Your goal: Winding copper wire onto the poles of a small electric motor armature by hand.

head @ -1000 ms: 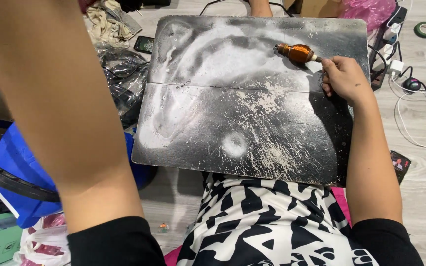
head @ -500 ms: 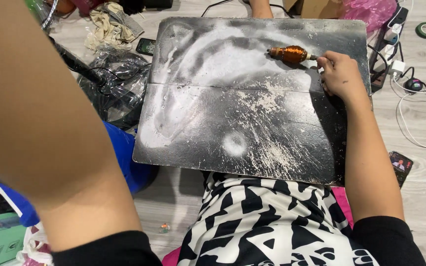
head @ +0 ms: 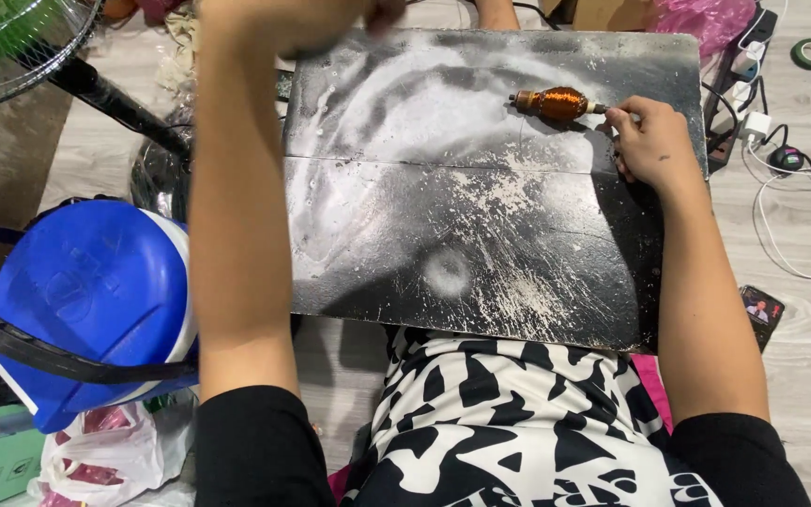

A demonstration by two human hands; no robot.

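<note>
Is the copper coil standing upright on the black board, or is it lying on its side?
Lying on its side: the copper coil stretches lengthwise across the black board, its end pinched by the right hand.

Our left hand (head: 330,14) blurs at the frame's top edge, its fingers smeared by motion, so we cannot tell whether it holds anything. The shaft end of the copper-wound armature (head: 556,103) disappears inside our right hand (head: 654,141). The near edge of the black board (head: 481,235) is covered by our patterned shirt (head: 509,422). A fan (head: 11,42) is cropped at the upper left corner, and the phone (head: 760,310) screen is too small to make out.
</note>
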